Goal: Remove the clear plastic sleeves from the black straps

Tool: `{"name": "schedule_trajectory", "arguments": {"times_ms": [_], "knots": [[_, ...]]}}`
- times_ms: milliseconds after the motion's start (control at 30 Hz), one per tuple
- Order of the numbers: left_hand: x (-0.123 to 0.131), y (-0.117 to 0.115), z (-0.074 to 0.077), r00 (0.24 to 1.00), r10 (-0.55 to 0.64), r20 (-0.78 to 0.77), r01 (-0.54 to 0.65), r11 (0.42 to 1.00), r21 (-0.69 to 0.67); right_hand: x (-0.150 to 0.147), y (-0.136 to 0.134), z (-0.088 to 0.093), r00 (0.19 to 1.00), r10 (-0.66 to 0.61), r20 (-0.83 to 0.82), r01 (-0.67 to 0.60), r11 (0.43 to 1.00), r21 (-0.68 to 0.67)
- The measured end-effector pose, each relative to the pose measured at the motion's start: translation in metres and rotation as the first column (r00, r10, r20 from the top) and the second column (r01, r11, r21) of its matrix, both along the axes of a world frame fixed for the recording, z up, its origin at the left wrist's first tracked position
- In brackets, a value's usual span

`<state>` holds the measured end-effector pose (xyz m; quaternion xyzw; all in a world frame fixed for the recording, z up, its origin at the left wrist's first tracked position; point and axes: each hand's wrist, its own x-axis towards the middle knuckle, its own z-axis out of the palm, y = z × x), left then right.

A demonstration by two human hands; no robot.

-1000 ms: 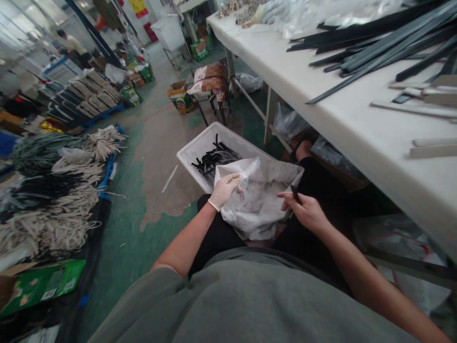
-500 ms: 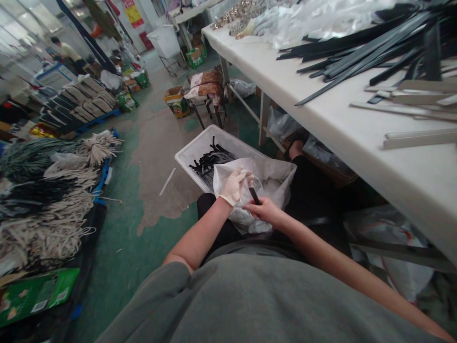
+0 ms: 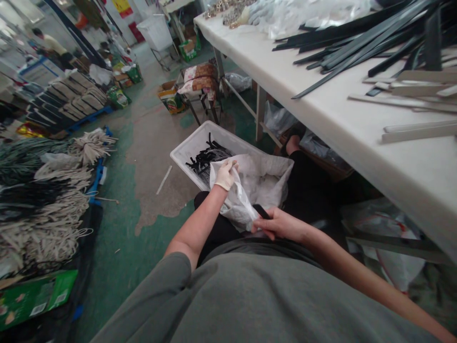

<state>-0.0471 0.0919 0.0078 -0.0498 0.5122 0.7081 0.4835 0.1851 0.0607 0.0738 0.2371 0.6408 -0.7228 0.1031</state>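
Observation:
My left hand (image 3: pixel 224 175), in a pale glove, is closed on one end of a translucent white plastic sheet or bag (image 3: pixel 244 195). It is pulled taut down toward my right hand (image 3: pixel 280 223). The bare fingers of that hand are closed round a short flat black piece (image 3: pixel 262 211), whose kind I cannot make out, and seem to pinch the plastic's lower end too. Beneath both hands a white sack (image 3: pixel 273 174) gapes on my lap, with pale plastic inside. Behind it, a white plastic bin (image 3: pixel 185 164) holds black strips (image 3: pixel 207 155).
A white table (image 3: pixel 330 121) runs along my right, bearing dark strips (image 3: pixel 352 43) and beige strips (image 3: pixel 417 126). Bundles of cord (image 3: pixel 46 209) lie to my left. Ahead are a cushioned stool (image 3: pixel 200 78) and an open carton (image 3: pixel 171 95). Another person (image 3: pixel 52 45) is far left.
My hands have moved apart, the right one down toward my body and the left slightly up and left. Plastic that was bunched between them is now stretched tight.

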Motion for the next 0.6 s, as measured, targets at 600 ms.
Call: {"name": "schedule_trajectory", "arguments": {"times_ms": [600], "knots": [[0.034, -0.067, -0.021, 0.862, -0.383, 0.332, 0.459, 0.868, -0.191, 0.004, -0.007, -0.011, 0.895, -0.008, 0.445, -0.396, 0.442, 0.805]]}}
